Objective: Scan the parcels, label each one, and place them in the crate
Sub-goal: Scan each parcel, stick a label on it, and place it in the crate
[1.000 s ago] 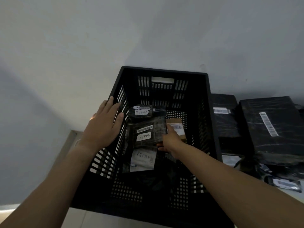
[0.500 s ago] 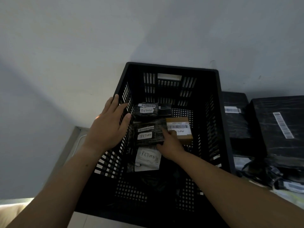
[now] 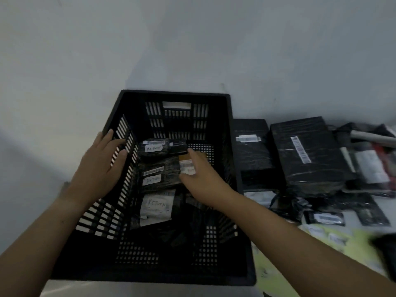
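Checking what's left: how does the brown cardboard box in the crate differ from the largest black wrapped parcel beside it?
The small brown cardboard box lies inside the black slatted crate; the largest black plastic-wrapped parcel lies outside it. The box is much smaller than the parcel. The box shows bare cardboard; the parcel glossy, creased film. Both carry a white barcode label.

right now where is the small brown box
In the head view the brown box lies inside the crate, right of its middle, beside a black parcel marked RETURN on its left, partly under the right hand.
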A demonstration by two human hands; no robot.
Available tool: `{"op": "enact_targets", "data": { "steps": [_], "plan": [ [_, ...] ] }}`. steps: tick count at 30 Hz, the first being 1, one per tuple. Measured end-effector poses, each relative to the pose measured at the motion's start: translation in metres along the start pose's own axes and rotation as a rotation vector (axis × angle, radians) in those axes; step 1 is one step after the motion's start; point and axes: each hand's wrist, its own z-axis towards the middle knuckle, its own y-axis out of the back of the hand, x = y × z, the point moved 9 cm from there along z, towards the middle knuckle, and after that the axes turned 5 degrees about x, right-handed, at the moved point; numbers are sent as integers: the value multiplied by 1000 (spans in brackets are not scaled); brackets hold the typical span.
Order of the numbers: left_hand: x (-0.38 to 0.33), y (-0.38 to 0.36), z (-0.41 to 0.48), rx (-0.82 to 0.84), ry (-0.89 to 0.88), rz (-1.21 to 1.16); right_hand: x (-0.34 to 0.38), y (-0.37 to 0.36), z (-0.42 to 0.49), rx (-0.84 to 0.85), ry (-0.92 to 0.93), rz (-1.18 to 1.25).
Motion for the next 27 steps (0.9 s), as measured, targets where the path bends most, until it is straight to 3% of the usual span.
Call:
{"op": "enact_targets", "data": {
  "steps": [5, 11, 16, 19, 24, 27],
  "plan": [
    [-87, -38, -16, 39, -1, -257, -7, 68, -95, -160, 103, 2],
    [-229, -105, -32, 158, -130, -399, -84, 145, -193, -355, -11, 64],
    [-286, -151, -39, 271, -121, -239, -146, 213, -246, -476, -87, 77],
    [-293, -160, -40, 198, -121, -33, -176, 257, -270, -615, -114, 93],
    [-291, -163, -40, 131, -110, 81, -206, 328, -291, -882, -78, 254],
    [-292, -165, -40, 108, -128, 163, -222, 354, -288, -914, -93, 178]
  ]
}}
